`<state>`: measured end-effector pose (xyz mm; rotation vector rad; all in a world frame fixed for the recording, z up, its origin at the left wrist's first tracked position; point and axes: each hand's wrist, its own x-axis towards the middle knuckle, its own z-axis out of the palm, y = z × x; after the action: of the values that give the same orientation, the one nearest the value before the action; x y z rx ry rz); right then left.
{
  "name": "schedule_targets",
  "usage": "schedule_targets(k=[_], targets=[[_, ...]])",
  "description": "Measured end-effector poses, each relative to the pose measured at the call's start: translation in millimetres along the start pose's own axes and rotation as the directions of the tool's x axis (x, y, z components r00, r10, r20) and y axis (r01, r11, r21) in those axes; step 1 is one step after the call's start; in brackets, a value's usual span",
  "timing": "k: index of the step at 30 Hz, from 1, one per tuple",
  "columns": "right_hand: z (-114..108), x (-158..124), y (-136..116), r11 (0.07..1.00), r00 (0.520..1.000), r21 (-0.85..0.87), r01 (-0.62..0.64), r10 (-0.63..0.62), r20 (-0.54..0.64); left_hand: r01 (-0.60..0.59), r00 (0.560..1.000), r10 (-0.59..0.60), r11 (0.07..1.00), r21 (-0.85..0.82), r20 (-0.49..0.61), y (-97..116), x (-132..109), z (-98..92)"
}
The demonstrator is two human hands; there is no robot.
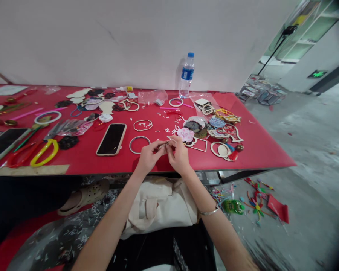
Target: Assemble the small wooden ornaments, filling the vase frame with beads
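Note:
My left hand [151,153] and my right hand [178,153] meet over the table's front edge, fingertips pinched together. Between them is something small and dark, too small to name. Just beyond my right hand lies a pink flower-shaped piece [185,134], on or against other decorated pieces. A round ring frame [139,137] rests left of my left hand. Behind it is a thin octagonal frame [142,120]. A phone [111,139] with a dark screen lies further left. To the right of my right hand are a square frame outline [205,145] and a round wooden frame [211,149].
A water bottle [187,77] stands against the wall. Scissors with yellow and red handles [46,152] and another phone [7,143] lie on the left. Small white scraps [172,126] litter the red table [260,150]. A cream bag [169,214] sits on my lap.

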<state>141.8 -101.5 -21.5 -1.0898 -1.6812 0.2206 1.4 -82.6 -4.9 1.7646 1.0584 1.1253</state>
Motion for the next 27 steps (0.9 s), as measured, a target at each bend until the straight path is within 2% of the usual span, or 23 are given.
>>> schedule_targets(k=[22, 27], targets=[[0.0, 0.3, 0.3, 0.999, 1.0, -0.033, 0.011, -0.011, 0.004, 0.003, 1.0, -0.003, 1.0, -0.021, -0.001, -3.4, -0.2, -0.3], [0.6, 0.6, -0.5, 0.996, 1.0, -0.091, 0.02, -0.02, -0.004, 0.008, 1.0, -0.008, 1.0, -0.01, -0.002, -3.3, 0.5, 0.3]])
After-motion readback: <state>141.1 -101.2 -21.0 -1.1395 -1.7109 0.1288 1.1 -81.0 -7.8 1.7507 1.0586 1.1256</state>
